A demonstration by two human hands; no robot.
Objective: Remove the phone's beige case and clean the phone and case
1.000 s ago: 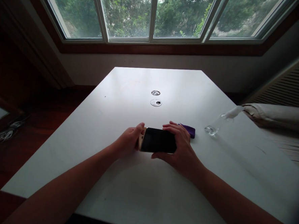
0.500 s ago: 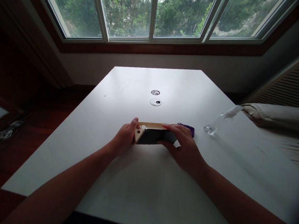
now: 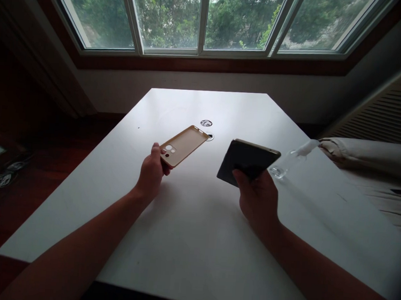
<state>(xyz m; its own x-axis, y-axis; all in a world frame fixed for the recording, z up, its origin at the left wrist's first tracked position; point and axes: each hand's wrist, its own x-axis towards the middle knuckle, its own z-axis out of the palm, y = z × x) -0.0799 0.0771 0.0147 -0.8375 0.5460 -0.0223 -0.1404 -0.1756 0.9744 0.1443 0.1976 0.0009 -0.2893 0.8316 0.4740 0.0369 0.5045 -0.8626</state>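
Note:
A tan phone case [image 3: 186, 148] with round camera holes is pinched at its near left end by my left hand [image 3: 150, 170]. The case is tilted above the table, its inside facing up and nothing in it. On the right, my right hand [image 3: 260, 200] grips a smartphone [image 3: 242, 157], thumb across its dark screen and fingers underneath. Phone and case are apart, with bare tabletop between them. Behind the phone and right hand, a clear spray bottle [image 3: 292, 159] lies on its side, its base partly covered.
The white table [image 3: 188, 240] reaches toward the window. Two round inserts are set in its top, a farther one [image 3: 206, 123] and a nearer one [image 3: 211, 136] partly behind the case. To the right is a pale cushioned seat [image 3: 370, 153]. Cables [image 3: 2, 181] lie on the floor at left.
The phone has come out of the case. My right hand moved it right and turned it, while my left hand drew the case left and up. The purple object is now hidden.

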